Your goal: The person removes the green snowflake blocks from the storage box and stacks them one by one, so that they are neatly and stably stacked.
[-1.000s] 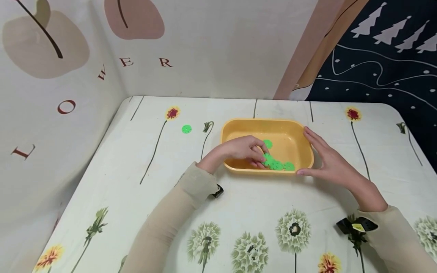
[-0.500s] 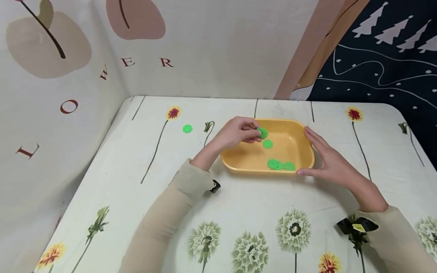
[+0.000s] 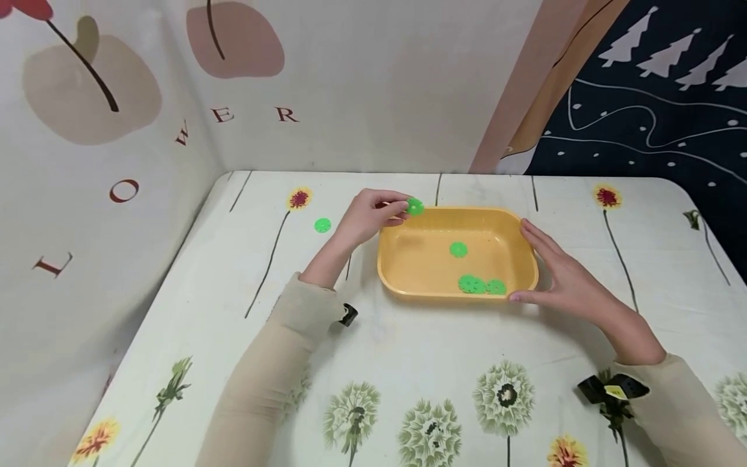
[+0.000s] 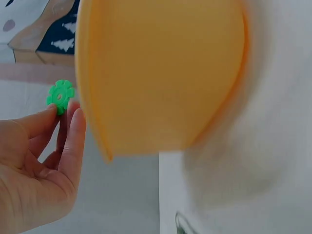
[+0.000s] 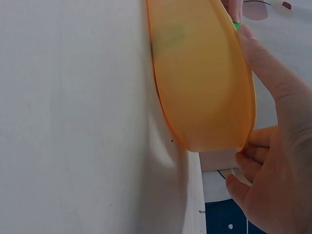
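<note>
Holding one green toothed disc (image 3: 415, 206) over the far rim of the yellow tray (image 3: 420, 267), we appear to be at the removal step: one piece taken out for placement elsewhere. The left grip (image 3: 367, 215) is clamped on the disc, thumb against fingers, with the toothed edge and centre hole exposed. The left wrist view shows the disc apart from the rim.

The right grip (image 3: 561, 275) is spread, thumb and fingers well apart; we use it to brace the tray's right end, touching near both corners.

The tray stands flat, right of centre and toward the far edge of the tabletop (image 3: 408, 344). Inside, a single disc (image 3: 458, 250) lies near the middle, and a cluster of discs (image 3: 478, 285) lies against the near wall, some overlapping; we cannot count these reliably. A loose disc (image 3: 323, 225) lies left of the tray, toward the tabletop's far left corner.

Next, we judge, the move calls for carrying the held disc leftward, clear of the rim, and setting it flat near the loose disc. Maintain the right-end brace so that the tray does not slide.
</note>
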Tool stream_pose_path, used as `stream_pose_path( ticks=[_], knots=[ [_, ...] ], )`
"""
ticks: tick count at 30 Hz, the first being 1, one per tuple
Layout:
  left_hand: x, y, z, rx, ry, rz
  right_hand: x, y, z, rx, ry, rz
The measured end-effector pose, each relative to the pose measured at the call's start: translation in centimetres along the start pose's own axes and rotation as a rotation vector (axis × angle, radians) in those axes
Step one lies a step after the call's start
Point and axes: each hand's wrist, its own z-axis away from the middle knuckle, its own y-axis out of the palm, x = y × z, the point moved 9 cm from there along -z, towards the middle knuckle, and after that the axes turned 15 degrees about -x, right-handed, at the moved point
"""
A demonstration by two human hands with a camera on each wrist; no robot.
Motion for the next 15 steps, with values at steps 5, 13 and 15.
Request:
stream_pose_path(
  ticks=[5, 13, 15],
  knots=[
    [0.6, -2.8, -0.6, -0.077, -0.003, -0.043, 0.0, 0.0, 0.0, 0.0, -0.001, -0.003],
    [2.7, -8.3, -1.5, -0.238, -0.01, -0.046, 0.1, 0.0, 0.1, -0.001, -0.009, -0.011],
    [3.3, -9.6, -1.6, -0.274, -0.01, -0.044, 0.1, 0.0, 0.1, -0.002, -0.009, -0.009]
  ],
)
